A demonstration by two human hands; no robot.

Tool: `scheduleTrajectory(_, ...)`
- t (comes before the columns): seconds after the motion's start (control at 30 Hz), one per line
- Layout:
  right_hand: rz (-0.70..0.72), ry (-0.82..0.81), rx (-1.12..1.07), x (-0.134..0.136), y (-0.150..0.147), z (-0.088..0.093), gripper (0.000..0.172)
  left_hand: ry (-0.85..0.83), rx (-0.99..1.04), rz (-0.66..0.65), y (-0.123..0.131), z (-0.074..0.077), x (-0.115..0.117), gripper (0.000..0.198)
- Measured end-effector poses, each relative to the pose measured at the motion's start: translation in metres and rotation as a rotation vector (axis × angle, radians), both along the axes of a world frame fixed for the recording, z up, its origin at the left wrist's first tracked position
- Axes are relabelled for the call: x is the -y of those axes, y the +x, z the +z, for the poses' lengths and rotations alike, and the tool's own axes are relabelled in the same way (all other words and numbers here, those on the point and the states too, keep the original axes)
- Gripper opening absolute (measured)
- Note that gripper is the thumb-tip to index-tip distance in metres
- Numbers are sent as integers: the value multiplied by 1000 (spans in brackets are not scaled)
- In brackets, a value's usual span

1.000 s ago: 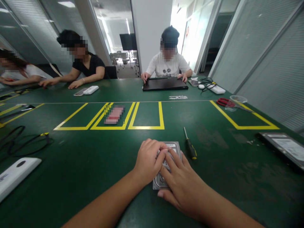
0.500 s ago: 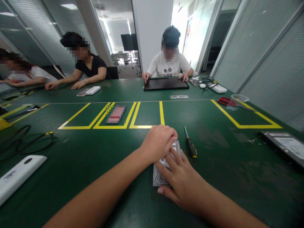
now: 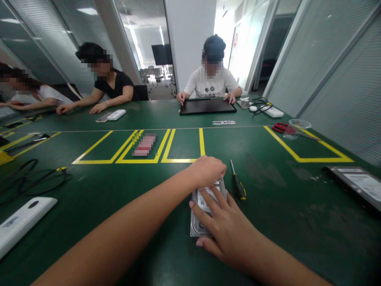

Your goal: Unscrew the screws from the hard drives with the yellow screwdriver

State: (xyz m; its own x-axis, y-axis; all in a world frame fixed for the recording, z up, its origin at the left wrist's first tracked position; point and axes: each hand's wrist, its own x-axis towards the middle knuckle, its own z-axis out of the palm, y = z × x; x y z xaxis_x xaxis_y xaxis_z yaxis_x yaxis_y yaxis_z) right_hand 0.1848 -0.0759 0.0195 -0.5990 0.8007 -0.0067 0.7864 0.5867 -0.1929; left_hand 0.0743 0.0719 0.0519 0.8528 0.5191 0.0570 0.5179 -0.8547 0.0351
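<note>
A silver hard drive [image 3: 195, 226] with a white label lies on the green table in front of me, largely covered by my hands. My right hand [image 3: 222, 222] rests on it with the fingers stretched flat and apart across its top. The right thumb lies by the drive's near edge. At the far end, my left hand [image 3: 208, 171] is closed, its fingers curled down over the far right corner. Whatever those fingertips hold is hidden. A yellow-and-black screwdriver [image 3: 238, 184] lies just right of the drive, its shaft pointing away.
Another drive [image 3: 361, 184] sits at the right edge. Red-handled scissors [image 3: 282, 128] and a clear plastic cup [image 3: 299, 125] are at the far right. A white power bank [image 3: 26, 222] and black cable [image 3: 26, 180] lie left. Across the table a person holds a black panel [image 3: 208, 106].
My left hand has shifted slightly right, and its wrist has turned further over the drive. My right fingers have spread a little and slid toward the left side of the drive.
</note>
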Motion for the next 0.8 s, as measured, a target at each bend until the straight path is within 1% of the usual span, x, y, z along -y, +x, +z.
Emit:
scheduleTrajectory(0.2, 3, 37, -32, 1, 3, -5, 78, -12, -42, 1, 2, 4, 4, 16)
scheduleTrajectory(0.47, 17, 28, -58, 0, 4, -4, 76, 15, -79, 28, 10, 12, 11, 16)
scheduleTrajectory(0.63, 15, 17, -52, -1, 4, -4, 76, -2, -104, 72, 14, 17, 13, 18)
scheduleTrajectory(0.8, 6, 4, -24, -1, 2, -1, 79, -34, -96, 144, 16, 18, 14, 19)
